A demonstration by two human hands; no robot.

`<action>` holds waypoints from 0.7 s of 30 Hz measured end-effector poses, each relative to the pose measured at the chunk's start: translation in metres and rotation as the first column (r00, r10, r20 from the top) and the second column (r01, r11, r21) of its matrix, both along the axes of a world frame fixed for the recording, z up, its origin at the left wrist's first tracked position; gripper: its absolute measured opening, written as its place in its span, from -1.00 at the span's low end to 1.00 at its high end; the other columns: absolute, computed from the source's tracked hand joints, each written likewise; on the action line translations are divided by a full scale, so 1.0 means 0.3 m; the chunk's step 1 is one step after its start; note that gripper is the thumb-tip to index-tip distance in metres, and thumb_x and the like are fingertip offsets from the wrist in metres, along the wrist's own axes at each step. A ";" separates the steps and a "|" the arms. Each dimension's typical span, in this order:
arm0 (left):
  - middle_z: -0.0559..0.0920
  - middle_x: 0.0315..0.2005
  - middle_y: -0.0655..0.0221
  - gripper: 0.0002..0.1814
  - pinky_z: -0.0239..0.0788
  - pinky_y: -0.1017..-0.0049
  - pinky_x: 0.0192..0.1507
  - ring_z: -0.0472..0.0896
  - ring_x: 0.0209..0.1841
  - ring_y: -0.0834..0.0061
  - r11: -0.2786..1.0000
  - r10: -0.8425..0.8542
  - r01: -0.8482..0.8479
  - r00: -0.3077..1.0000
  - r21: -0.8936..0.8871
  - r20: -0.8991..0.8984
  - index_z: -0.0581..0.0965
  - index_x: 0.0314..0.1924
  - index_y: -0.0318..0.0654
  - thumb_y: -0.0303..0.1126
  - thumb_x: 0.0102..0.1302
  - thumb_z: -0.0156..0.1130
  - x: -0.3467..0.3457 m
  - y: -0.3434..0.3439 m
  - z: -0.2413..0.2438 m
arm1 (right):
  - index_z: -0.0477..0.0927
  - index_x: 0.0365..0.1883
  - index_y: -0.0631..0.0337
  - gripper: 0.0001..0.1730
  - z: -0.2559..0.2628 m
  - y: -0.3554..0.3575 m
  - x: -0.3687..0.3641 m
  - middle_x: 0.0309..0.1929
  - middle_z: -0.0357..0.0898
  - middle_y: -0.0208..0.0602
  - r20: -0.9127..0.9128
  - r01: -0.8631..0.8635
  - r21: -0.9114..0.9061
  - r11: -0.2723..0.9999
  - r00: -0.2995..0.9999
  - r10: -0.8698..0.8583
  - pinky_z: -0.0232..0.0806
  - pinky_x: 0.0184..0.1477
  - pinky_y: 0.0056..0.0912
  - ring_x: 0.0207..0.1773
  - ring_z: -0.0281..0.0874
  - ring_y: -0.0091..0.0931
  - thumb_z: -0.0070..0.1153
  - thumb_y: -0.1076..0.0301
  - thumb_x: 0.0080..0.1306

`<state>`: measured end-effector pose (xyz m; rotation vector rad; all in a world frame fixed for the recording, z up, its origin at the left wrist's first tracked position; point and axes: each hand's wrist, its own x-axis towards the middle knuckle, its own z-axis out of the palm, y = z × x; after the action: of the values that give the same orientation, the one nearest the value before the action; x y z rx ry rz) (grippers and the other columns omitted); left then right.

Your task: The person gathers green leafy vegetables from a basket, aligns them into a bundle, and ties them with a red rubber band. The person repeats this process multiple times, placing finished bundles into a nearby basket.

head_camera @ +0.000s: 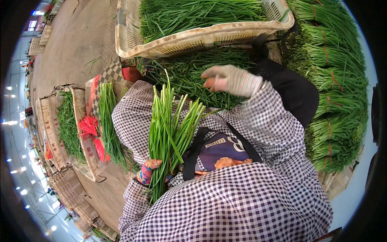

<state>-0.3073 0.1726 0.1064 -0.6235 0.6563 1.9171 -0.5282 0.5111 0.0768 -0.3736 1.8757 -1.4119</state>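
Observation:
My left hand (149, 171), in a colourful patterned glove with bare fingertips, is closed around a loose bunch of green garlic chives (169, 127), their pale cut ends pointing up and fanning apart. My right hand (231, 80), in a striped knit glove, is slightly blurred above my lap; its fingers are partly bent and nothing shows between them. Beneath and beside it lie loose green leaves (193, 72). Beyond them stands a dirty white plastic crate (208, 34) heaped with long chives (199, 13).
At the right, chive bundles (326, 75) bound with red ties are stacked in a row. To the left are a loose chive pile (107, 112), red plastic strands (88, 125) and a crate (83, 136) beside more greens. Further crates line the concrete floor (72, 45).

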 end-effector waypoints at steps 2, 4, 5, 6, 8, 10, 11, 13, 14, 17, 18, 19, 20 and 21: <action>0.56 -0.09 -0.14 -0.27 0.43 0.34 -0.65 0.60 -0.51 0.17 0.997 -0.046 0.045 0.999 -0.056 -0.023 0.31 0.23 -0.40 -0.08 0.15 0.22 0.034 -0.037 -0.045 | 0.55 0.02 0.25 -0.46 0.074 -0.053 0.061 -0.22 0.64 -0.12 -0.043 -0.127 0.014 0.992 0.991 0.128 0.39 -0.01 -0.31 -0.10 0.59 -0.33 0.10 -0.02 0.26; 0.56 -0.10 -0.15 -0.27 0.40 0.33 -0.67 0.60 -0.51 0.16 0.980 -0.106 0.097 0.993 -0.171 -0.042 0.33 0.21 -0.41 -0.05 0.15 0.22 0.072 -0.114 -0.112 | 0.57 -0.04 0.22 -0.54 0.098 -0.079 0.078 -0.26 0.63 -0.10 -0.072 -0.160 0.056 0.985 0.984 0.164 0.39 -0.05 -0.31 -0.14 0.59 -0.35 0.10 0.04 0.27; 0.56 -0.10 -0.15 -0.27 0.40 0.33 -0.67 0.60 -0.50 0.15 0.957 -0.125 0.109 0.991 -0.268 -0.044 0.33 0.21 -0.42 -0.06 0.16 0.21 0.113 -0.175 -0.146 | 0.58 -0.06 0.21 -0.58 0.086 -0.094 0.085 -0.27 0.63 -0.10 -0.082 -0.139 0.038 0.990 0.987 0.142 0.39 -0.07 -0.30 -0.16 0.59 -0.35 0.10 0.07 0.27; 0.56 -0.10 -0.16 -0.28 0.41 0.32 -0.66 0.61 -0.49 0.14 0.926 -0.146 0.120 0.988 -0.359 -0.046 0.33 0.22 -0.42 -0.08 0.16 0.20 0.141 -0.218 -0.176 | 0.58 -0.09 0.20 -0.61 0.074 -0.107 0.092 -0.28 0.62 -0.10 -0.092 -0.116 0.024 0.993 0.989 0.118 0.39 -0.09 -0.30 -0.17 0.59 -0.36 0.10 0.09 0.27; 0.57 -0.13 -0.15 -0.29 0.39 0.32 -0.67 0.59 -0.51 0.16 0.968 0.021 -0.010 0.999 -0.250 0.040 0.32 0.23 -0.42 -0.09 0.17 0.19 0.165 -0.255 -0.215 | 0.58 -0.13 0.24 -0.63 0.051 -0.119 0.091 -0.32 0.62 -0.13 -0.123 0.057 -0.027 0.998 0.991 -0.060 0.40 -0.13 -0.30 -0.24 0.58 -0.37 0.09 0.11 0.29; 0.58 -0.21 -0.14 -0.31 0.33 0.37 -0.66 0.55 -0.58 0.25 0.997 0.016 -0.010 0.996 0.076 -0.084 0.33 0.21 -0.42 -0.10 0.18 0.17 0.027 -0.044 -0.095 | 0.57 -0.20 0.28 -0.66 -0.014 -0.109 0.064 -0.41 0.62 -0.22 -0.099 0.309 0.002 0.951 0.946 -0.307 0.42 -0.23 -0.36 -0.36 0.57 -0.42 0.07 0.15 0.31; 0.58 -0.24 -0.13 -0.31 0.32 0.38 -0.66 0.53 -0.60 0.29 0.997 0.063 -0.058 0.993 0.052 -0.101 0.33 0.20 -0.42 -0.09 0.18 0.17 0.035 -0.034 -0.059 | 0.56 -0.22 0.30 -0.66 -0.009 -0.083 0.035 -0.42 0.61 -0.26 -0.010 0.360 0.005 0.933 0.933 -0.360 0.43 -0.26 -0.44 -0.36 0.57 -0.49 0.04 0.14 0.33; 0.58 -0.29 -0.10 -0.32 0.30 0.41 -0.66 0.49 -0.64 0.35 0.990 0.141 -0.139 0.980 0.029 -0.142 0.33 0.18 -0.42 -0.06 0.18 0.17 0.028 -0.023 -0.033 | 0.56 -0.14 0.29 -0.63 -0.032 -0.017 0.020 -0.37 0.61 -0.25 0.104 0.302 -0.115 0.946 0.951 -0.291 0.42 -0.23 -0.48 -0.29 0.57 -0.53 0.02 0.12 0.36; 0.57 -0.22 -0.13 -0.31 0.35 0.42 -0.59 0.53 -0.54 0.28 0.964 0.183 -0.158 0.978 0.213 -0.103 0.34 0.19 -0.39 -0.07 0.17 0.21 0.001 0.004 -0.018 | 0.52 0.00 0.29 -0.52 0.006 -0.022 0.042 -0.30 0.61 -0.23 0.019 0.202 -0.147 0.968 0.979 -0.201 0.43 -0.20 -0.47 -0.24 0.58 -0.52 0.04 0.04 0.36; 0.58 -0.31 -0.08 -0.33 0.34 0.41 -0.60 0.51 -0.58 0.30 0.973 0.201 -0.193 0.978 0.126 -0.050 0.36 0.17 -0.40 -0.08 0.18 0.20 -0.038 0.050 0.065 | 0.42 0.15 0.29 -0.27 0.073 -0.092 0.103 -0.24 0.60 -0.06 -0.163 -0.106 -0.026 0.994 0.982 0.101 0.40 -0.03 -0.32 -0.11 0.57 -0.27 0.06 -0.18 0.28; 0.58 -0.38 -0.03 -0.36 0.32 0.42 -0.61 0.50 -0.60 0.31 0.951 0.199 -0.171 0.976 0.256 -0.089 0.36 0.16 -0.40 -0.10 0.19 0.19 -0.032 0.040 0.026 | 0.45 0.13 0.26 -0.29 0.072 -0.123 0.121 -0.20 0.59 -0.01 -0.142 -0.173 0.094 0.980 0.972 0.186 0.37 0.03 -0.27 -0.05 0.55 -0.20 0.02 -0.21 0.29; 0.58 -0.39 -0.02 -0.35 0.32 0.41 -0.61 0.49 -0.60 0.31 0.954 0.200 -0.177 0.977 0.241 -0.076 0.36 0.17 -0.41 -0.10 0.19 0.19 -0.026 0.028 0.008 | 0.47 0.11 0.23 -0.40 0.048 -0.138 0.140 -0.22 0.61 -0.07 -0.016 -0.159 0.024 0.987 0.987 0.159 0.38 -0.03 -0.32 -0.12 0.56 -0.30 0.01 -0.10 0.34; 0.58 -0.40 0.00 -0.35 0.32 0.41 -0.61 0.49 -0.60 0.31 0.959 0.206 -0.189 0.977 0.212 -0.061 0.35 0.17 -0.41 -0.11 0.19 0.18 -0.021 0.021 0.013 | 0.50 0.08 0.24 -0.46 0.036 -0.145 0.149 -0.26 0.61 -0.11 0.071 -0.157 -0.065 0.985 0.984 0.161 0.38 -0.07 -0.34 -0.17 0.56 -0.35 0.01 -0.04 0.35; 0.58 -0.41 0.01 -0.35 0.31 0.40 -0.61 0.48 -0.61 0.31 0.963 0.211 -0.200 0.976 0.183 -0.045 0.35 0.18 -0.42 -0.12 0.19 0.18 -0.015 0.014 0.017 | 0.52 0.05 0.24 -0.52 0.029 -0.147 0.152 -0.29 0.62 -0.14 0.157 -0.147 -0.153 0.977 0.973 0.171 0.38 -0.12 -0.36 -0.22 0.55 -0.40 0.00 0.03 0.37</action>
<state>-0.3117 0.1769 0.1116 -0.5356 0.4677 2.1695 -0.4825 0.4669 0.0855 -0.4479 1.5790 -1.4238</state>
